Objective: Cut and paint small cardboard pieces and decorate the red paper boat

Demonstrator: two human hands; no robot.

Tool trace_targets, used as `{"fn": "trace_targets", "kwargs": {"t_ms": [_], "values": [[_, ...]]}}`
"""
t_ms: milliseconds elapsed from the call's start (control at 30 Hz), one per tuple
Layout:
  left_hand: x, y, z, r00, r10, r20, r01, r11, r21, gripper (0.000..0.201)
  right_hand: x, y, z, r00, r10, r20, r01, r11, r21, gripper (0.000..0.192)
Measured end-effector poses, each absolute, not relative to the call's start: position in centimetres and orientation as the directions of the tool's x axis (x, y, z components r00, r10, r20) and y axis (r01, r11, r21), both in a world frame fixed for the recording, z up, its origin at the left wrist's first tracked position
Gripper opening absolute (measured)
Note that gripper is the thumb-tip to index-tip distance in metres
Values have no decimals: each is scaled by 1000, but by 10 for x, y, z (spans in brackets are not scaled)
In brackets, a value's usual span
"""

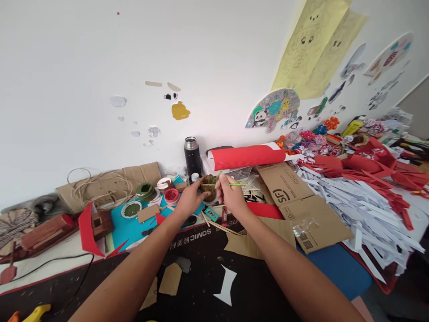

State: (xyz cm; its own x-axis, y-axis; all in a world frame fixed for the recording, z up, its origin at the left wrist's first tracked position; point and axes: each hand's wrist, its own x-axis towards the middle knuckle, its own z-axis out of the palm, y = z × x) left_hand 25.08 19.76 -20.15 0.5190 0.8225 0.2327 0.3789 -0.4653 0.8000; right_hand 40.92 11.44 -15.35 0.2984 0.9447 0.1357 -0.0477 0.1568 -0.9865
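My left hand [190, 200] is at the left side of a small murky brown jar [209, 195], its thumb across the front and its other fingers around the rim. My right hand [232, 193] is closed on a thin green-handled paintbrush [239, 184], whose handle end sticks out to the right; its tip points toward the jar. A second green stick [218, 175] slants up from the jar beside my right fingers. Just below the hands are a small teal box [211, 213] and a little red-labelled tube [224, 216].
Behind stands a black thermos [192, 160]. Paint pots sit left: green [145, 191] and red [172, 196]. A red paper roll [248, 158] and flattened cardboard [313, 217] lie right, beside heaped white paper strips [358, 205]. Cut card pieces [170, 279] lie on the black mat [197, 264].
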Motion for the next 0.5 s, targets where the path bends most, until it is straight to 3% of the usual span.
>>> {"fn": "trace_targets", "kwargs": {"t_ms": [233, 500], "values": [[251, 197, -200, 530, 818, 226, 374, -464, 803, 60, 409, 110, -154, 245, 958, 150, -4, 156, -988, 55], [250, 196, -197, 524, 823, 219, 398, -463, 792, 62, 421, 96, -153, 139, 971, 195, 121, 178, -977, 34]]}}
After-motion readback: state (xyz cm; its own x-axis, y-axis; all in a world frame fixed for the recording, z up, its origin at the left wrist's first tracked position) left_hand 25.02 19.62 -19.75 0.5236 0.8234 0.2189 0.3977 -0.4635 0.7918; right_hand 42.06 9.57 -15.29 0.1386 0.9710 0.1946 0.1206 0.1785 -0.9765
